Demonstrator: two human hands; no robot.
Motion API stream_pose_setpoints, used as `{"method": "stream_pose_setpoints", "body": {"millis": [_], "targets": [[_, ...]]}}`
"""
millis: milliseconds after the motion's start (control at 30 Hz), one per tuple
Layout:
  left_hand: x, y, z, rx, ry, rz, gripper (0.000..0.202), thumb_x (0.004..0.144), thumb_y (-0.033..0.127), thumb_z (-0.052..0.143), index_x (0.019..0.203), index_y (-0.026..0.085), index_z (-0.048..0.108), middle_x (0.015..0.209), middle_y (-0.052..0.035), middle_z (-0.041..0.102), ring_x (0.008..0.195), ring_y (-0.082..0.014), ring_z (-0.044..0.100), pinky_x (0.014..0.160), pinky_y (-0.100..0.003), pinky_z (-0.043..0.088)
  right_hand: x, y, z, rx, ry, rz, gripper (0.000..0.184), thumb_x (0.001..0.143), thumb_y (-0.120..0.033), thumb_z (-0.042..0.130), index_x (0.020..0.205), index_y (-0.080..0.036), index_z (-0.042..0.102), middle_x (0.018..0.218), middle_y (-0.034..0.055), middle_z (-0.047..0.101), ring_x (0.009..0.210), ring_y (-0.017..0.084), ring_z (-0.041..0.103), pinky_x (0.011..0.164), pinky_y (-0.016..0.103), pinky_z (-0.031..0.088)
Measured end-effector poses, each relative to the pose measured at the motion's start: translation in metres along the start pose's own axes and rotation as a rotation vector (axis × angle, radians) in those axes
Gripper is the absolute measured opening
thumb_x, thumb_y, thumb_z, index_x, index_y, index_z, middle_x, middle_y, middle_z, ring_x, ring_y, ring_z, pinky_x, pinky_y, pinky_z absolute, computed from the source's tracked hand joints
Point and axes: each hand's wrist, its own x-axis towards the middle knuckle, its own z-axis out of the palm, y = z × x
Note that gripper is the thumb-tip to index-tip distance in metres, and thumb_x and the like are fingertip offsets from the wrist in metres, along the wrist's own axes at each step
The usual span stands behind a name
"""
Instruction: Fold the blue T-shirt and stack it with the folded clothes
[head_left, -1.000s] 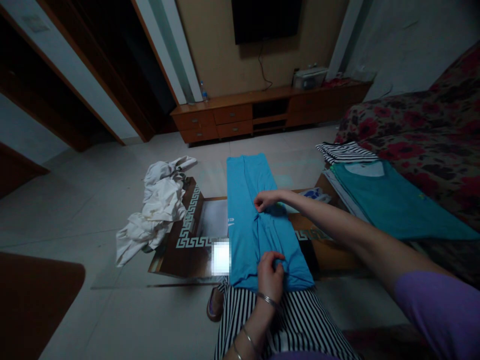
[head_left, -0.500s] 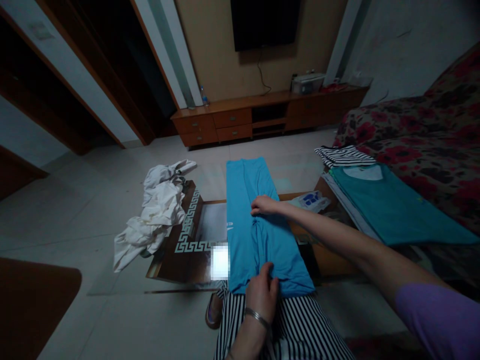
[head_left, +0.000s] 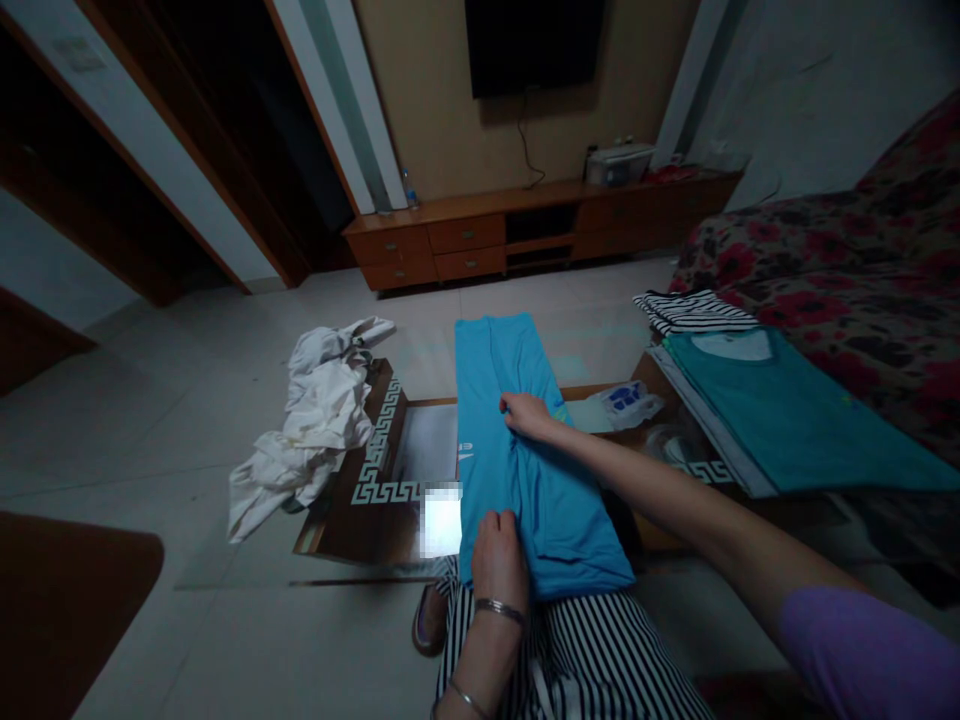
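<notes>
A bright blue garment (head_left: 517, 440) lies lengthwise on the glass-topped low table (head_left: 375, 480), folded into a long narrow strip. My left hand (head_left: 496, 548) rests on its near end at the table's front edge, fingers curled onto the cloth. My right hand (head_left: 525, 412) reaches across and pinches a fold at the strip's middle. A bracelet sits on my left wrist. My striped trousers (head_left: 585, 650) show below the table edge.
A crumpled white garment (head_left: 311, 420) lies on the table's left corner. A teal shirt (head_left: 780, 415) and a striped garment (head_left: 694, 308) lie stacked at the right beside a floral sofa (head_left: 840, 270). A small plastic bag (head_left: 622, 400) sits by the blue cloth. A wooden cabinet (head_left: 525, 225) stands at the far wall.
My left hand has slid left along the near end of the blue garment. My right hand has shifted slightly, still gripping the middle fold.
</notes>
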Motion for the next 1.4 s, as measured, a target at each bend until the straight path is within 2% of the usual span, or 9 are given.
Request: {"method": "stream_pose_setpoints", "body": {"millis": [200,333,567,700,800,900,1000,1233,1400], "targets": [[-0.006,-0.001,-0.011,-0.169,-0.072,0.023,0.028,0.087,0.005,0.042,0.108,0.015,0.058,0.106,-0.0087,0.056,0.098,-0.0189,0.056,0.086,-0.028,0.045,-0.008,0.008,0.002,-0.065,0.002,-0.045,0.020,0.088,-0.026,0.054,0.101,-0.019,0.066,0.104,0.0083,0.066,0.097,0.021,0.059,0.079,0.027,0.042],[-0.012,-0.011,-0.004,-0.203,-0.117,0.105,0.027,0.089,0.020,0.052,0.115,0.015,0.058,0.110,-0.0094,0.056,0.101,-0.0207,0.057,0.090,-0.031,0.047,-0.021,0.007,0.009,-0.091,0.219,-0.133,0.029,0.090,-0.037,0.055,0.109,-0.017,0.064,0.108,0.0114,0.059,0.105,0.023,0.052,0.087,0.031,0.041],[-0.031,-0.050,0.003,-0.290,0.147,0.386,0.023,0.092,0.022,0.047,0.110,0.017,0.060,0.105,-0.0092,0.059,0.099,-0.0206,0.057,0.090,-0.036,0.050,-0.061,0.004,0.023,-0.028,0.155,-0.300,0.037,0.091,-0.034,0.054,0.124,-0.016,0.056,0.118,0.0139,0.053,0.111,0.024,0.046,0.094,0.036,0.039],[-0.039,-0.086,0.001,-0.200,0.367,0.398,0.026,0.090,0.018,0.048,0.113,0.018,0.058,0.115,-0.0116,0.057,0.107,-0.0236,0.054,0.093,-0.041,0.048,-0.119,0.013,0.014,0.126,0.254,-0.336,0.036,0.094,-0.031,0.049,0.126,-0.017,0.056,0.126,0.0135,0.051,0.117,0.024,0.044,0.097,0.039,0.039],[-0.047,-0.109,0.005,-0.052,0.400,0.472,0.047,0.083,0.003,0.042,0.126,0.019,0.052,0.132,-0.0129,0.049,0.124,-0.0272,0.045,0.098,-0.047,0.043,-0.182,0.025,0.008,0.204,0.197,-0.477,0.029,0.094,-0.033,0.049,0.115,-0.019,0.062,0.118,0.0107,0.057,0.111,0.021,0.048,0.096,0.038,0.041],[-0.053,-0.118,0.016,0.046,0.378,0.579,0.058,0.081,-0.003,0.037,0.132,0.023,0.048,0.139,-0.0116,0.045,0.131,-0.0277,0.037,0.100,-0.048,0.040,-0.239,0.043,0.013,0.193,0.085,-0.599,0.032,0.089,-0.036,0.058,0.117,-0.022,0.062,0.119,0.0092,0.058,0.115,0.022,0.048,0.098,0.041,0.039],[-0.052,-0.119,0.029,0.016,0.493,0.599,0.044,0.087,0.002,0.043,0.124,0.021,0.055,0.130,-0.0128,0.050,0.123,-0.0250,0.044,0.097,-0.044,0.042,-0.273,0.065,0.027,0.130,0.091,-0.565,0.044,0.088,-0.023,0.055,0.131,-0.027,0.053,0.133,0.0100,0.051,0.126,0.025,0.041,0.101,0.046,0.037],[-0.036,-0.108,0.020,0.008,0.541,0.746,0.019,0.089,0.014,0.051,0.088,0.023,0.068,0.115,-0.0071,0.061,0.112,-0.0211,0.049,0.094,-0.041,0.041,-0.277,0.078,0.065,0.203,0.320,-0.413,0.036,0.085,-0.012,0.049,0.115,-0.025,0.064,0.119,0.0093,0.061,0.112,0.023,0.052,0.094,0.044,0.043],[-0.037,-0.118,-0.002,0.062,0.517,0.610,0.021,0.089,0.014,0.050,0.084,0.023,0.069,0.117,-0.0066,0.061,0.116,-0.0222,0.048,0.097,-0.043,0.040,-0.275,0.069,0.071,0.273,0.360,-0.408,0.029,0.085,-0.012,0.050,0.106,-0.022,0.067,0.110,0.0095,0.064,0.105,0.023,0.054,0.089,0.044,0.045]]}}
